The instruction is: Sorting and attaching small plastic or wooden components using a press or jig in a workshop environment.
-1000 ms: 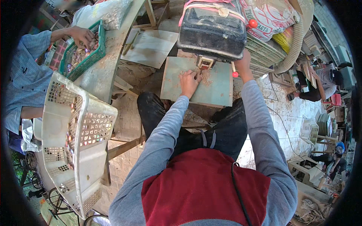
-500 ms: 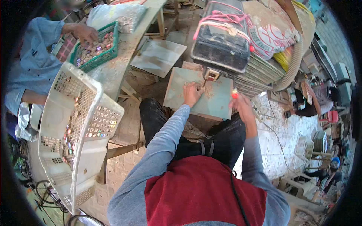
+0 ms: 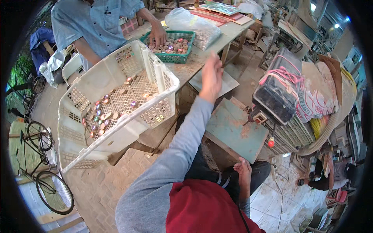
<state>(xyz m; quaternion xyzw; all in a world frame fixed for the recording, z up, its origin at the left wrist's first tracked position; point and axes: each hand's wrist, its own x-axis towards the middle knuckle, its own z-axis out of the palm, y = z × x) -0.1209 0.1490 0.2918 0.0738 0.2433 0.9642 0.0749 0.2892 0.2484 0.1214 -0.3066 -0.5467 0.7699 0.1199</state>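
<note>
My left hand (image 3: 212, 75) is raised in front of the workbench, its fingers stretched out and slightly blurred. I see nothing in it. Low by my knee, at the near edge of the blue-green drill table board (image 3: 229, 130), my right hand (image 3: 243, 171) is curled with fingertips close together; whatever they hold, if anything, is hidden. A small drill press with a black housing (image 3: 274, 93) stands over the board, its red-knobbed lever (image 3: 271, 143) untouched. Wood shavings (image 3: 245, 131) lie under the bit. Left of my arm, a white plastic crate (image 3: 116, 134) holds several small round wooden pieces (image 3: 104, 123) with coloured faces.
Across the bench (image 3: 182, 72) a person in a blue shirt (image 3: 103, 23) has a hand in a green basket (image 3: 171, 58) of similar pieces. A clear plastic bag (image 3: 194, 25) lies beside it. A ribbed hose (image 3: 330, 130) curves at the right. A bicycle (image 3: 42, 167) stands at far left.
My left hand has left the drill bit and moved up and left. My right hand has let go of the red-knobbed lever and dropped toward my knee. The view has swung left.
</note>
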